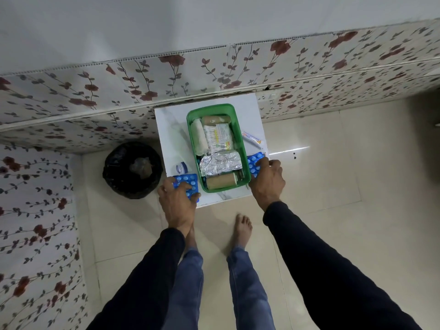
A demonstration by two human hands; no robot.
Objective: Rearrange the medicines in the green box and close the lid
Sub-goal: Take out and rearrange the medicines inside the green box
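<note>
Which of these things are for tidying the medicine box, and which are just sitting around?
For the job:
- green plastic box holding bandage rolls and packets
- blue blister pack under the left hand
- blue blister pack under the right hand
- ointment tube beside the box
- small white bottle

Just lying about:
- black bin-bag-lined waste bin
- wall socket

No lid is in view.

Floral-papered walls [166, 75], glossy cream floor tiles [333, 186], perhaps marble-patterned table [171, 129].

Long black sleeves [333, 270], blue jeans [247, 294], bare feet [242, 231].
</note>
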